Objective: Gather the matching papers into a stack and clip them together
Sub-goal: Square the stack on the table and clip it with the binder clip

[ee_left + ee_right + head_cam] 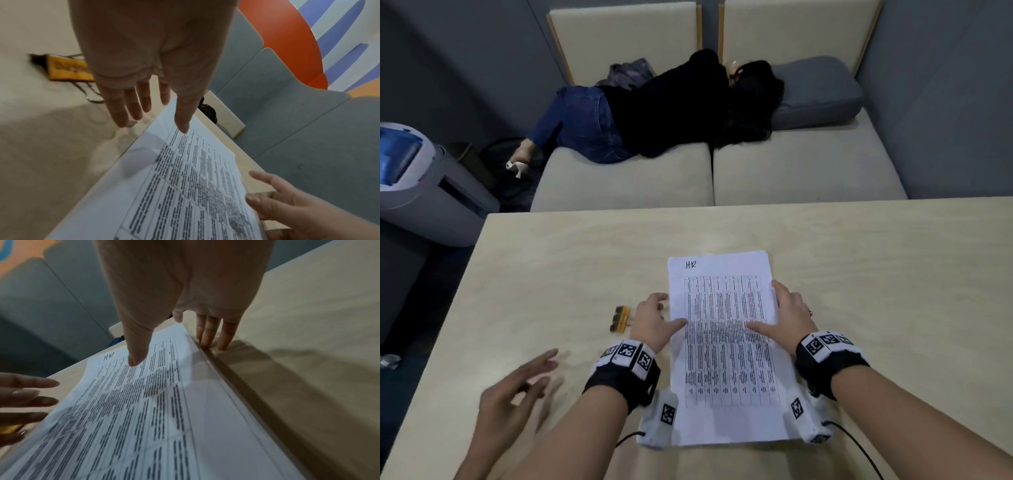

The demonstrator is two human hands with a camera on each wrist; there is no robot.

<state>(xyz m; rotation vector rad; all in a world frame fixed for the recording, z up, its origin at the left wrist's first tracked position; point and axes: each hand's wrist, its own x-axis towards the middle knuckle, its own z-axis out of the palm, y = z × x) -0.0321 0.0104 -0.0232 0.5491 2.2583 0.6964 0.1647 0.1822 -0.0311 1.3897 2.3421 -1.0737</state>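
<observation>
A stack of white papers (pixel 726 359), its top sheet marked "HR" above a printed table, lies flat in the middle of the wooden table (pixel 876 274). My left hand (pixel 658 310) holds straight fingers against the stack's left edge, thumb resting on the top sheet. My right hand (pixel 783 308) mirrors it on the right edge, thumb on the sheet. The left wrist view shows the left hand (pixel 144 105), the papers (pixel 185 186) and yellow-and-black binder clips (pixel 68 68). These binder clips (pixel 619 319) lie just left of my left hand. In the right wrist view the right hand (pixel 185 337) presses along the papers (pixel 154 410).
Another person's hand (pixel 517 394), blurred, hovers over the table at the lower left. Beyond the table's far edge stands a beige couch (pixel 791 171) with a person (pixel 671 109) lying on it. A grey machine (pixel 421 181) stands on the floor at the left.
</observation>
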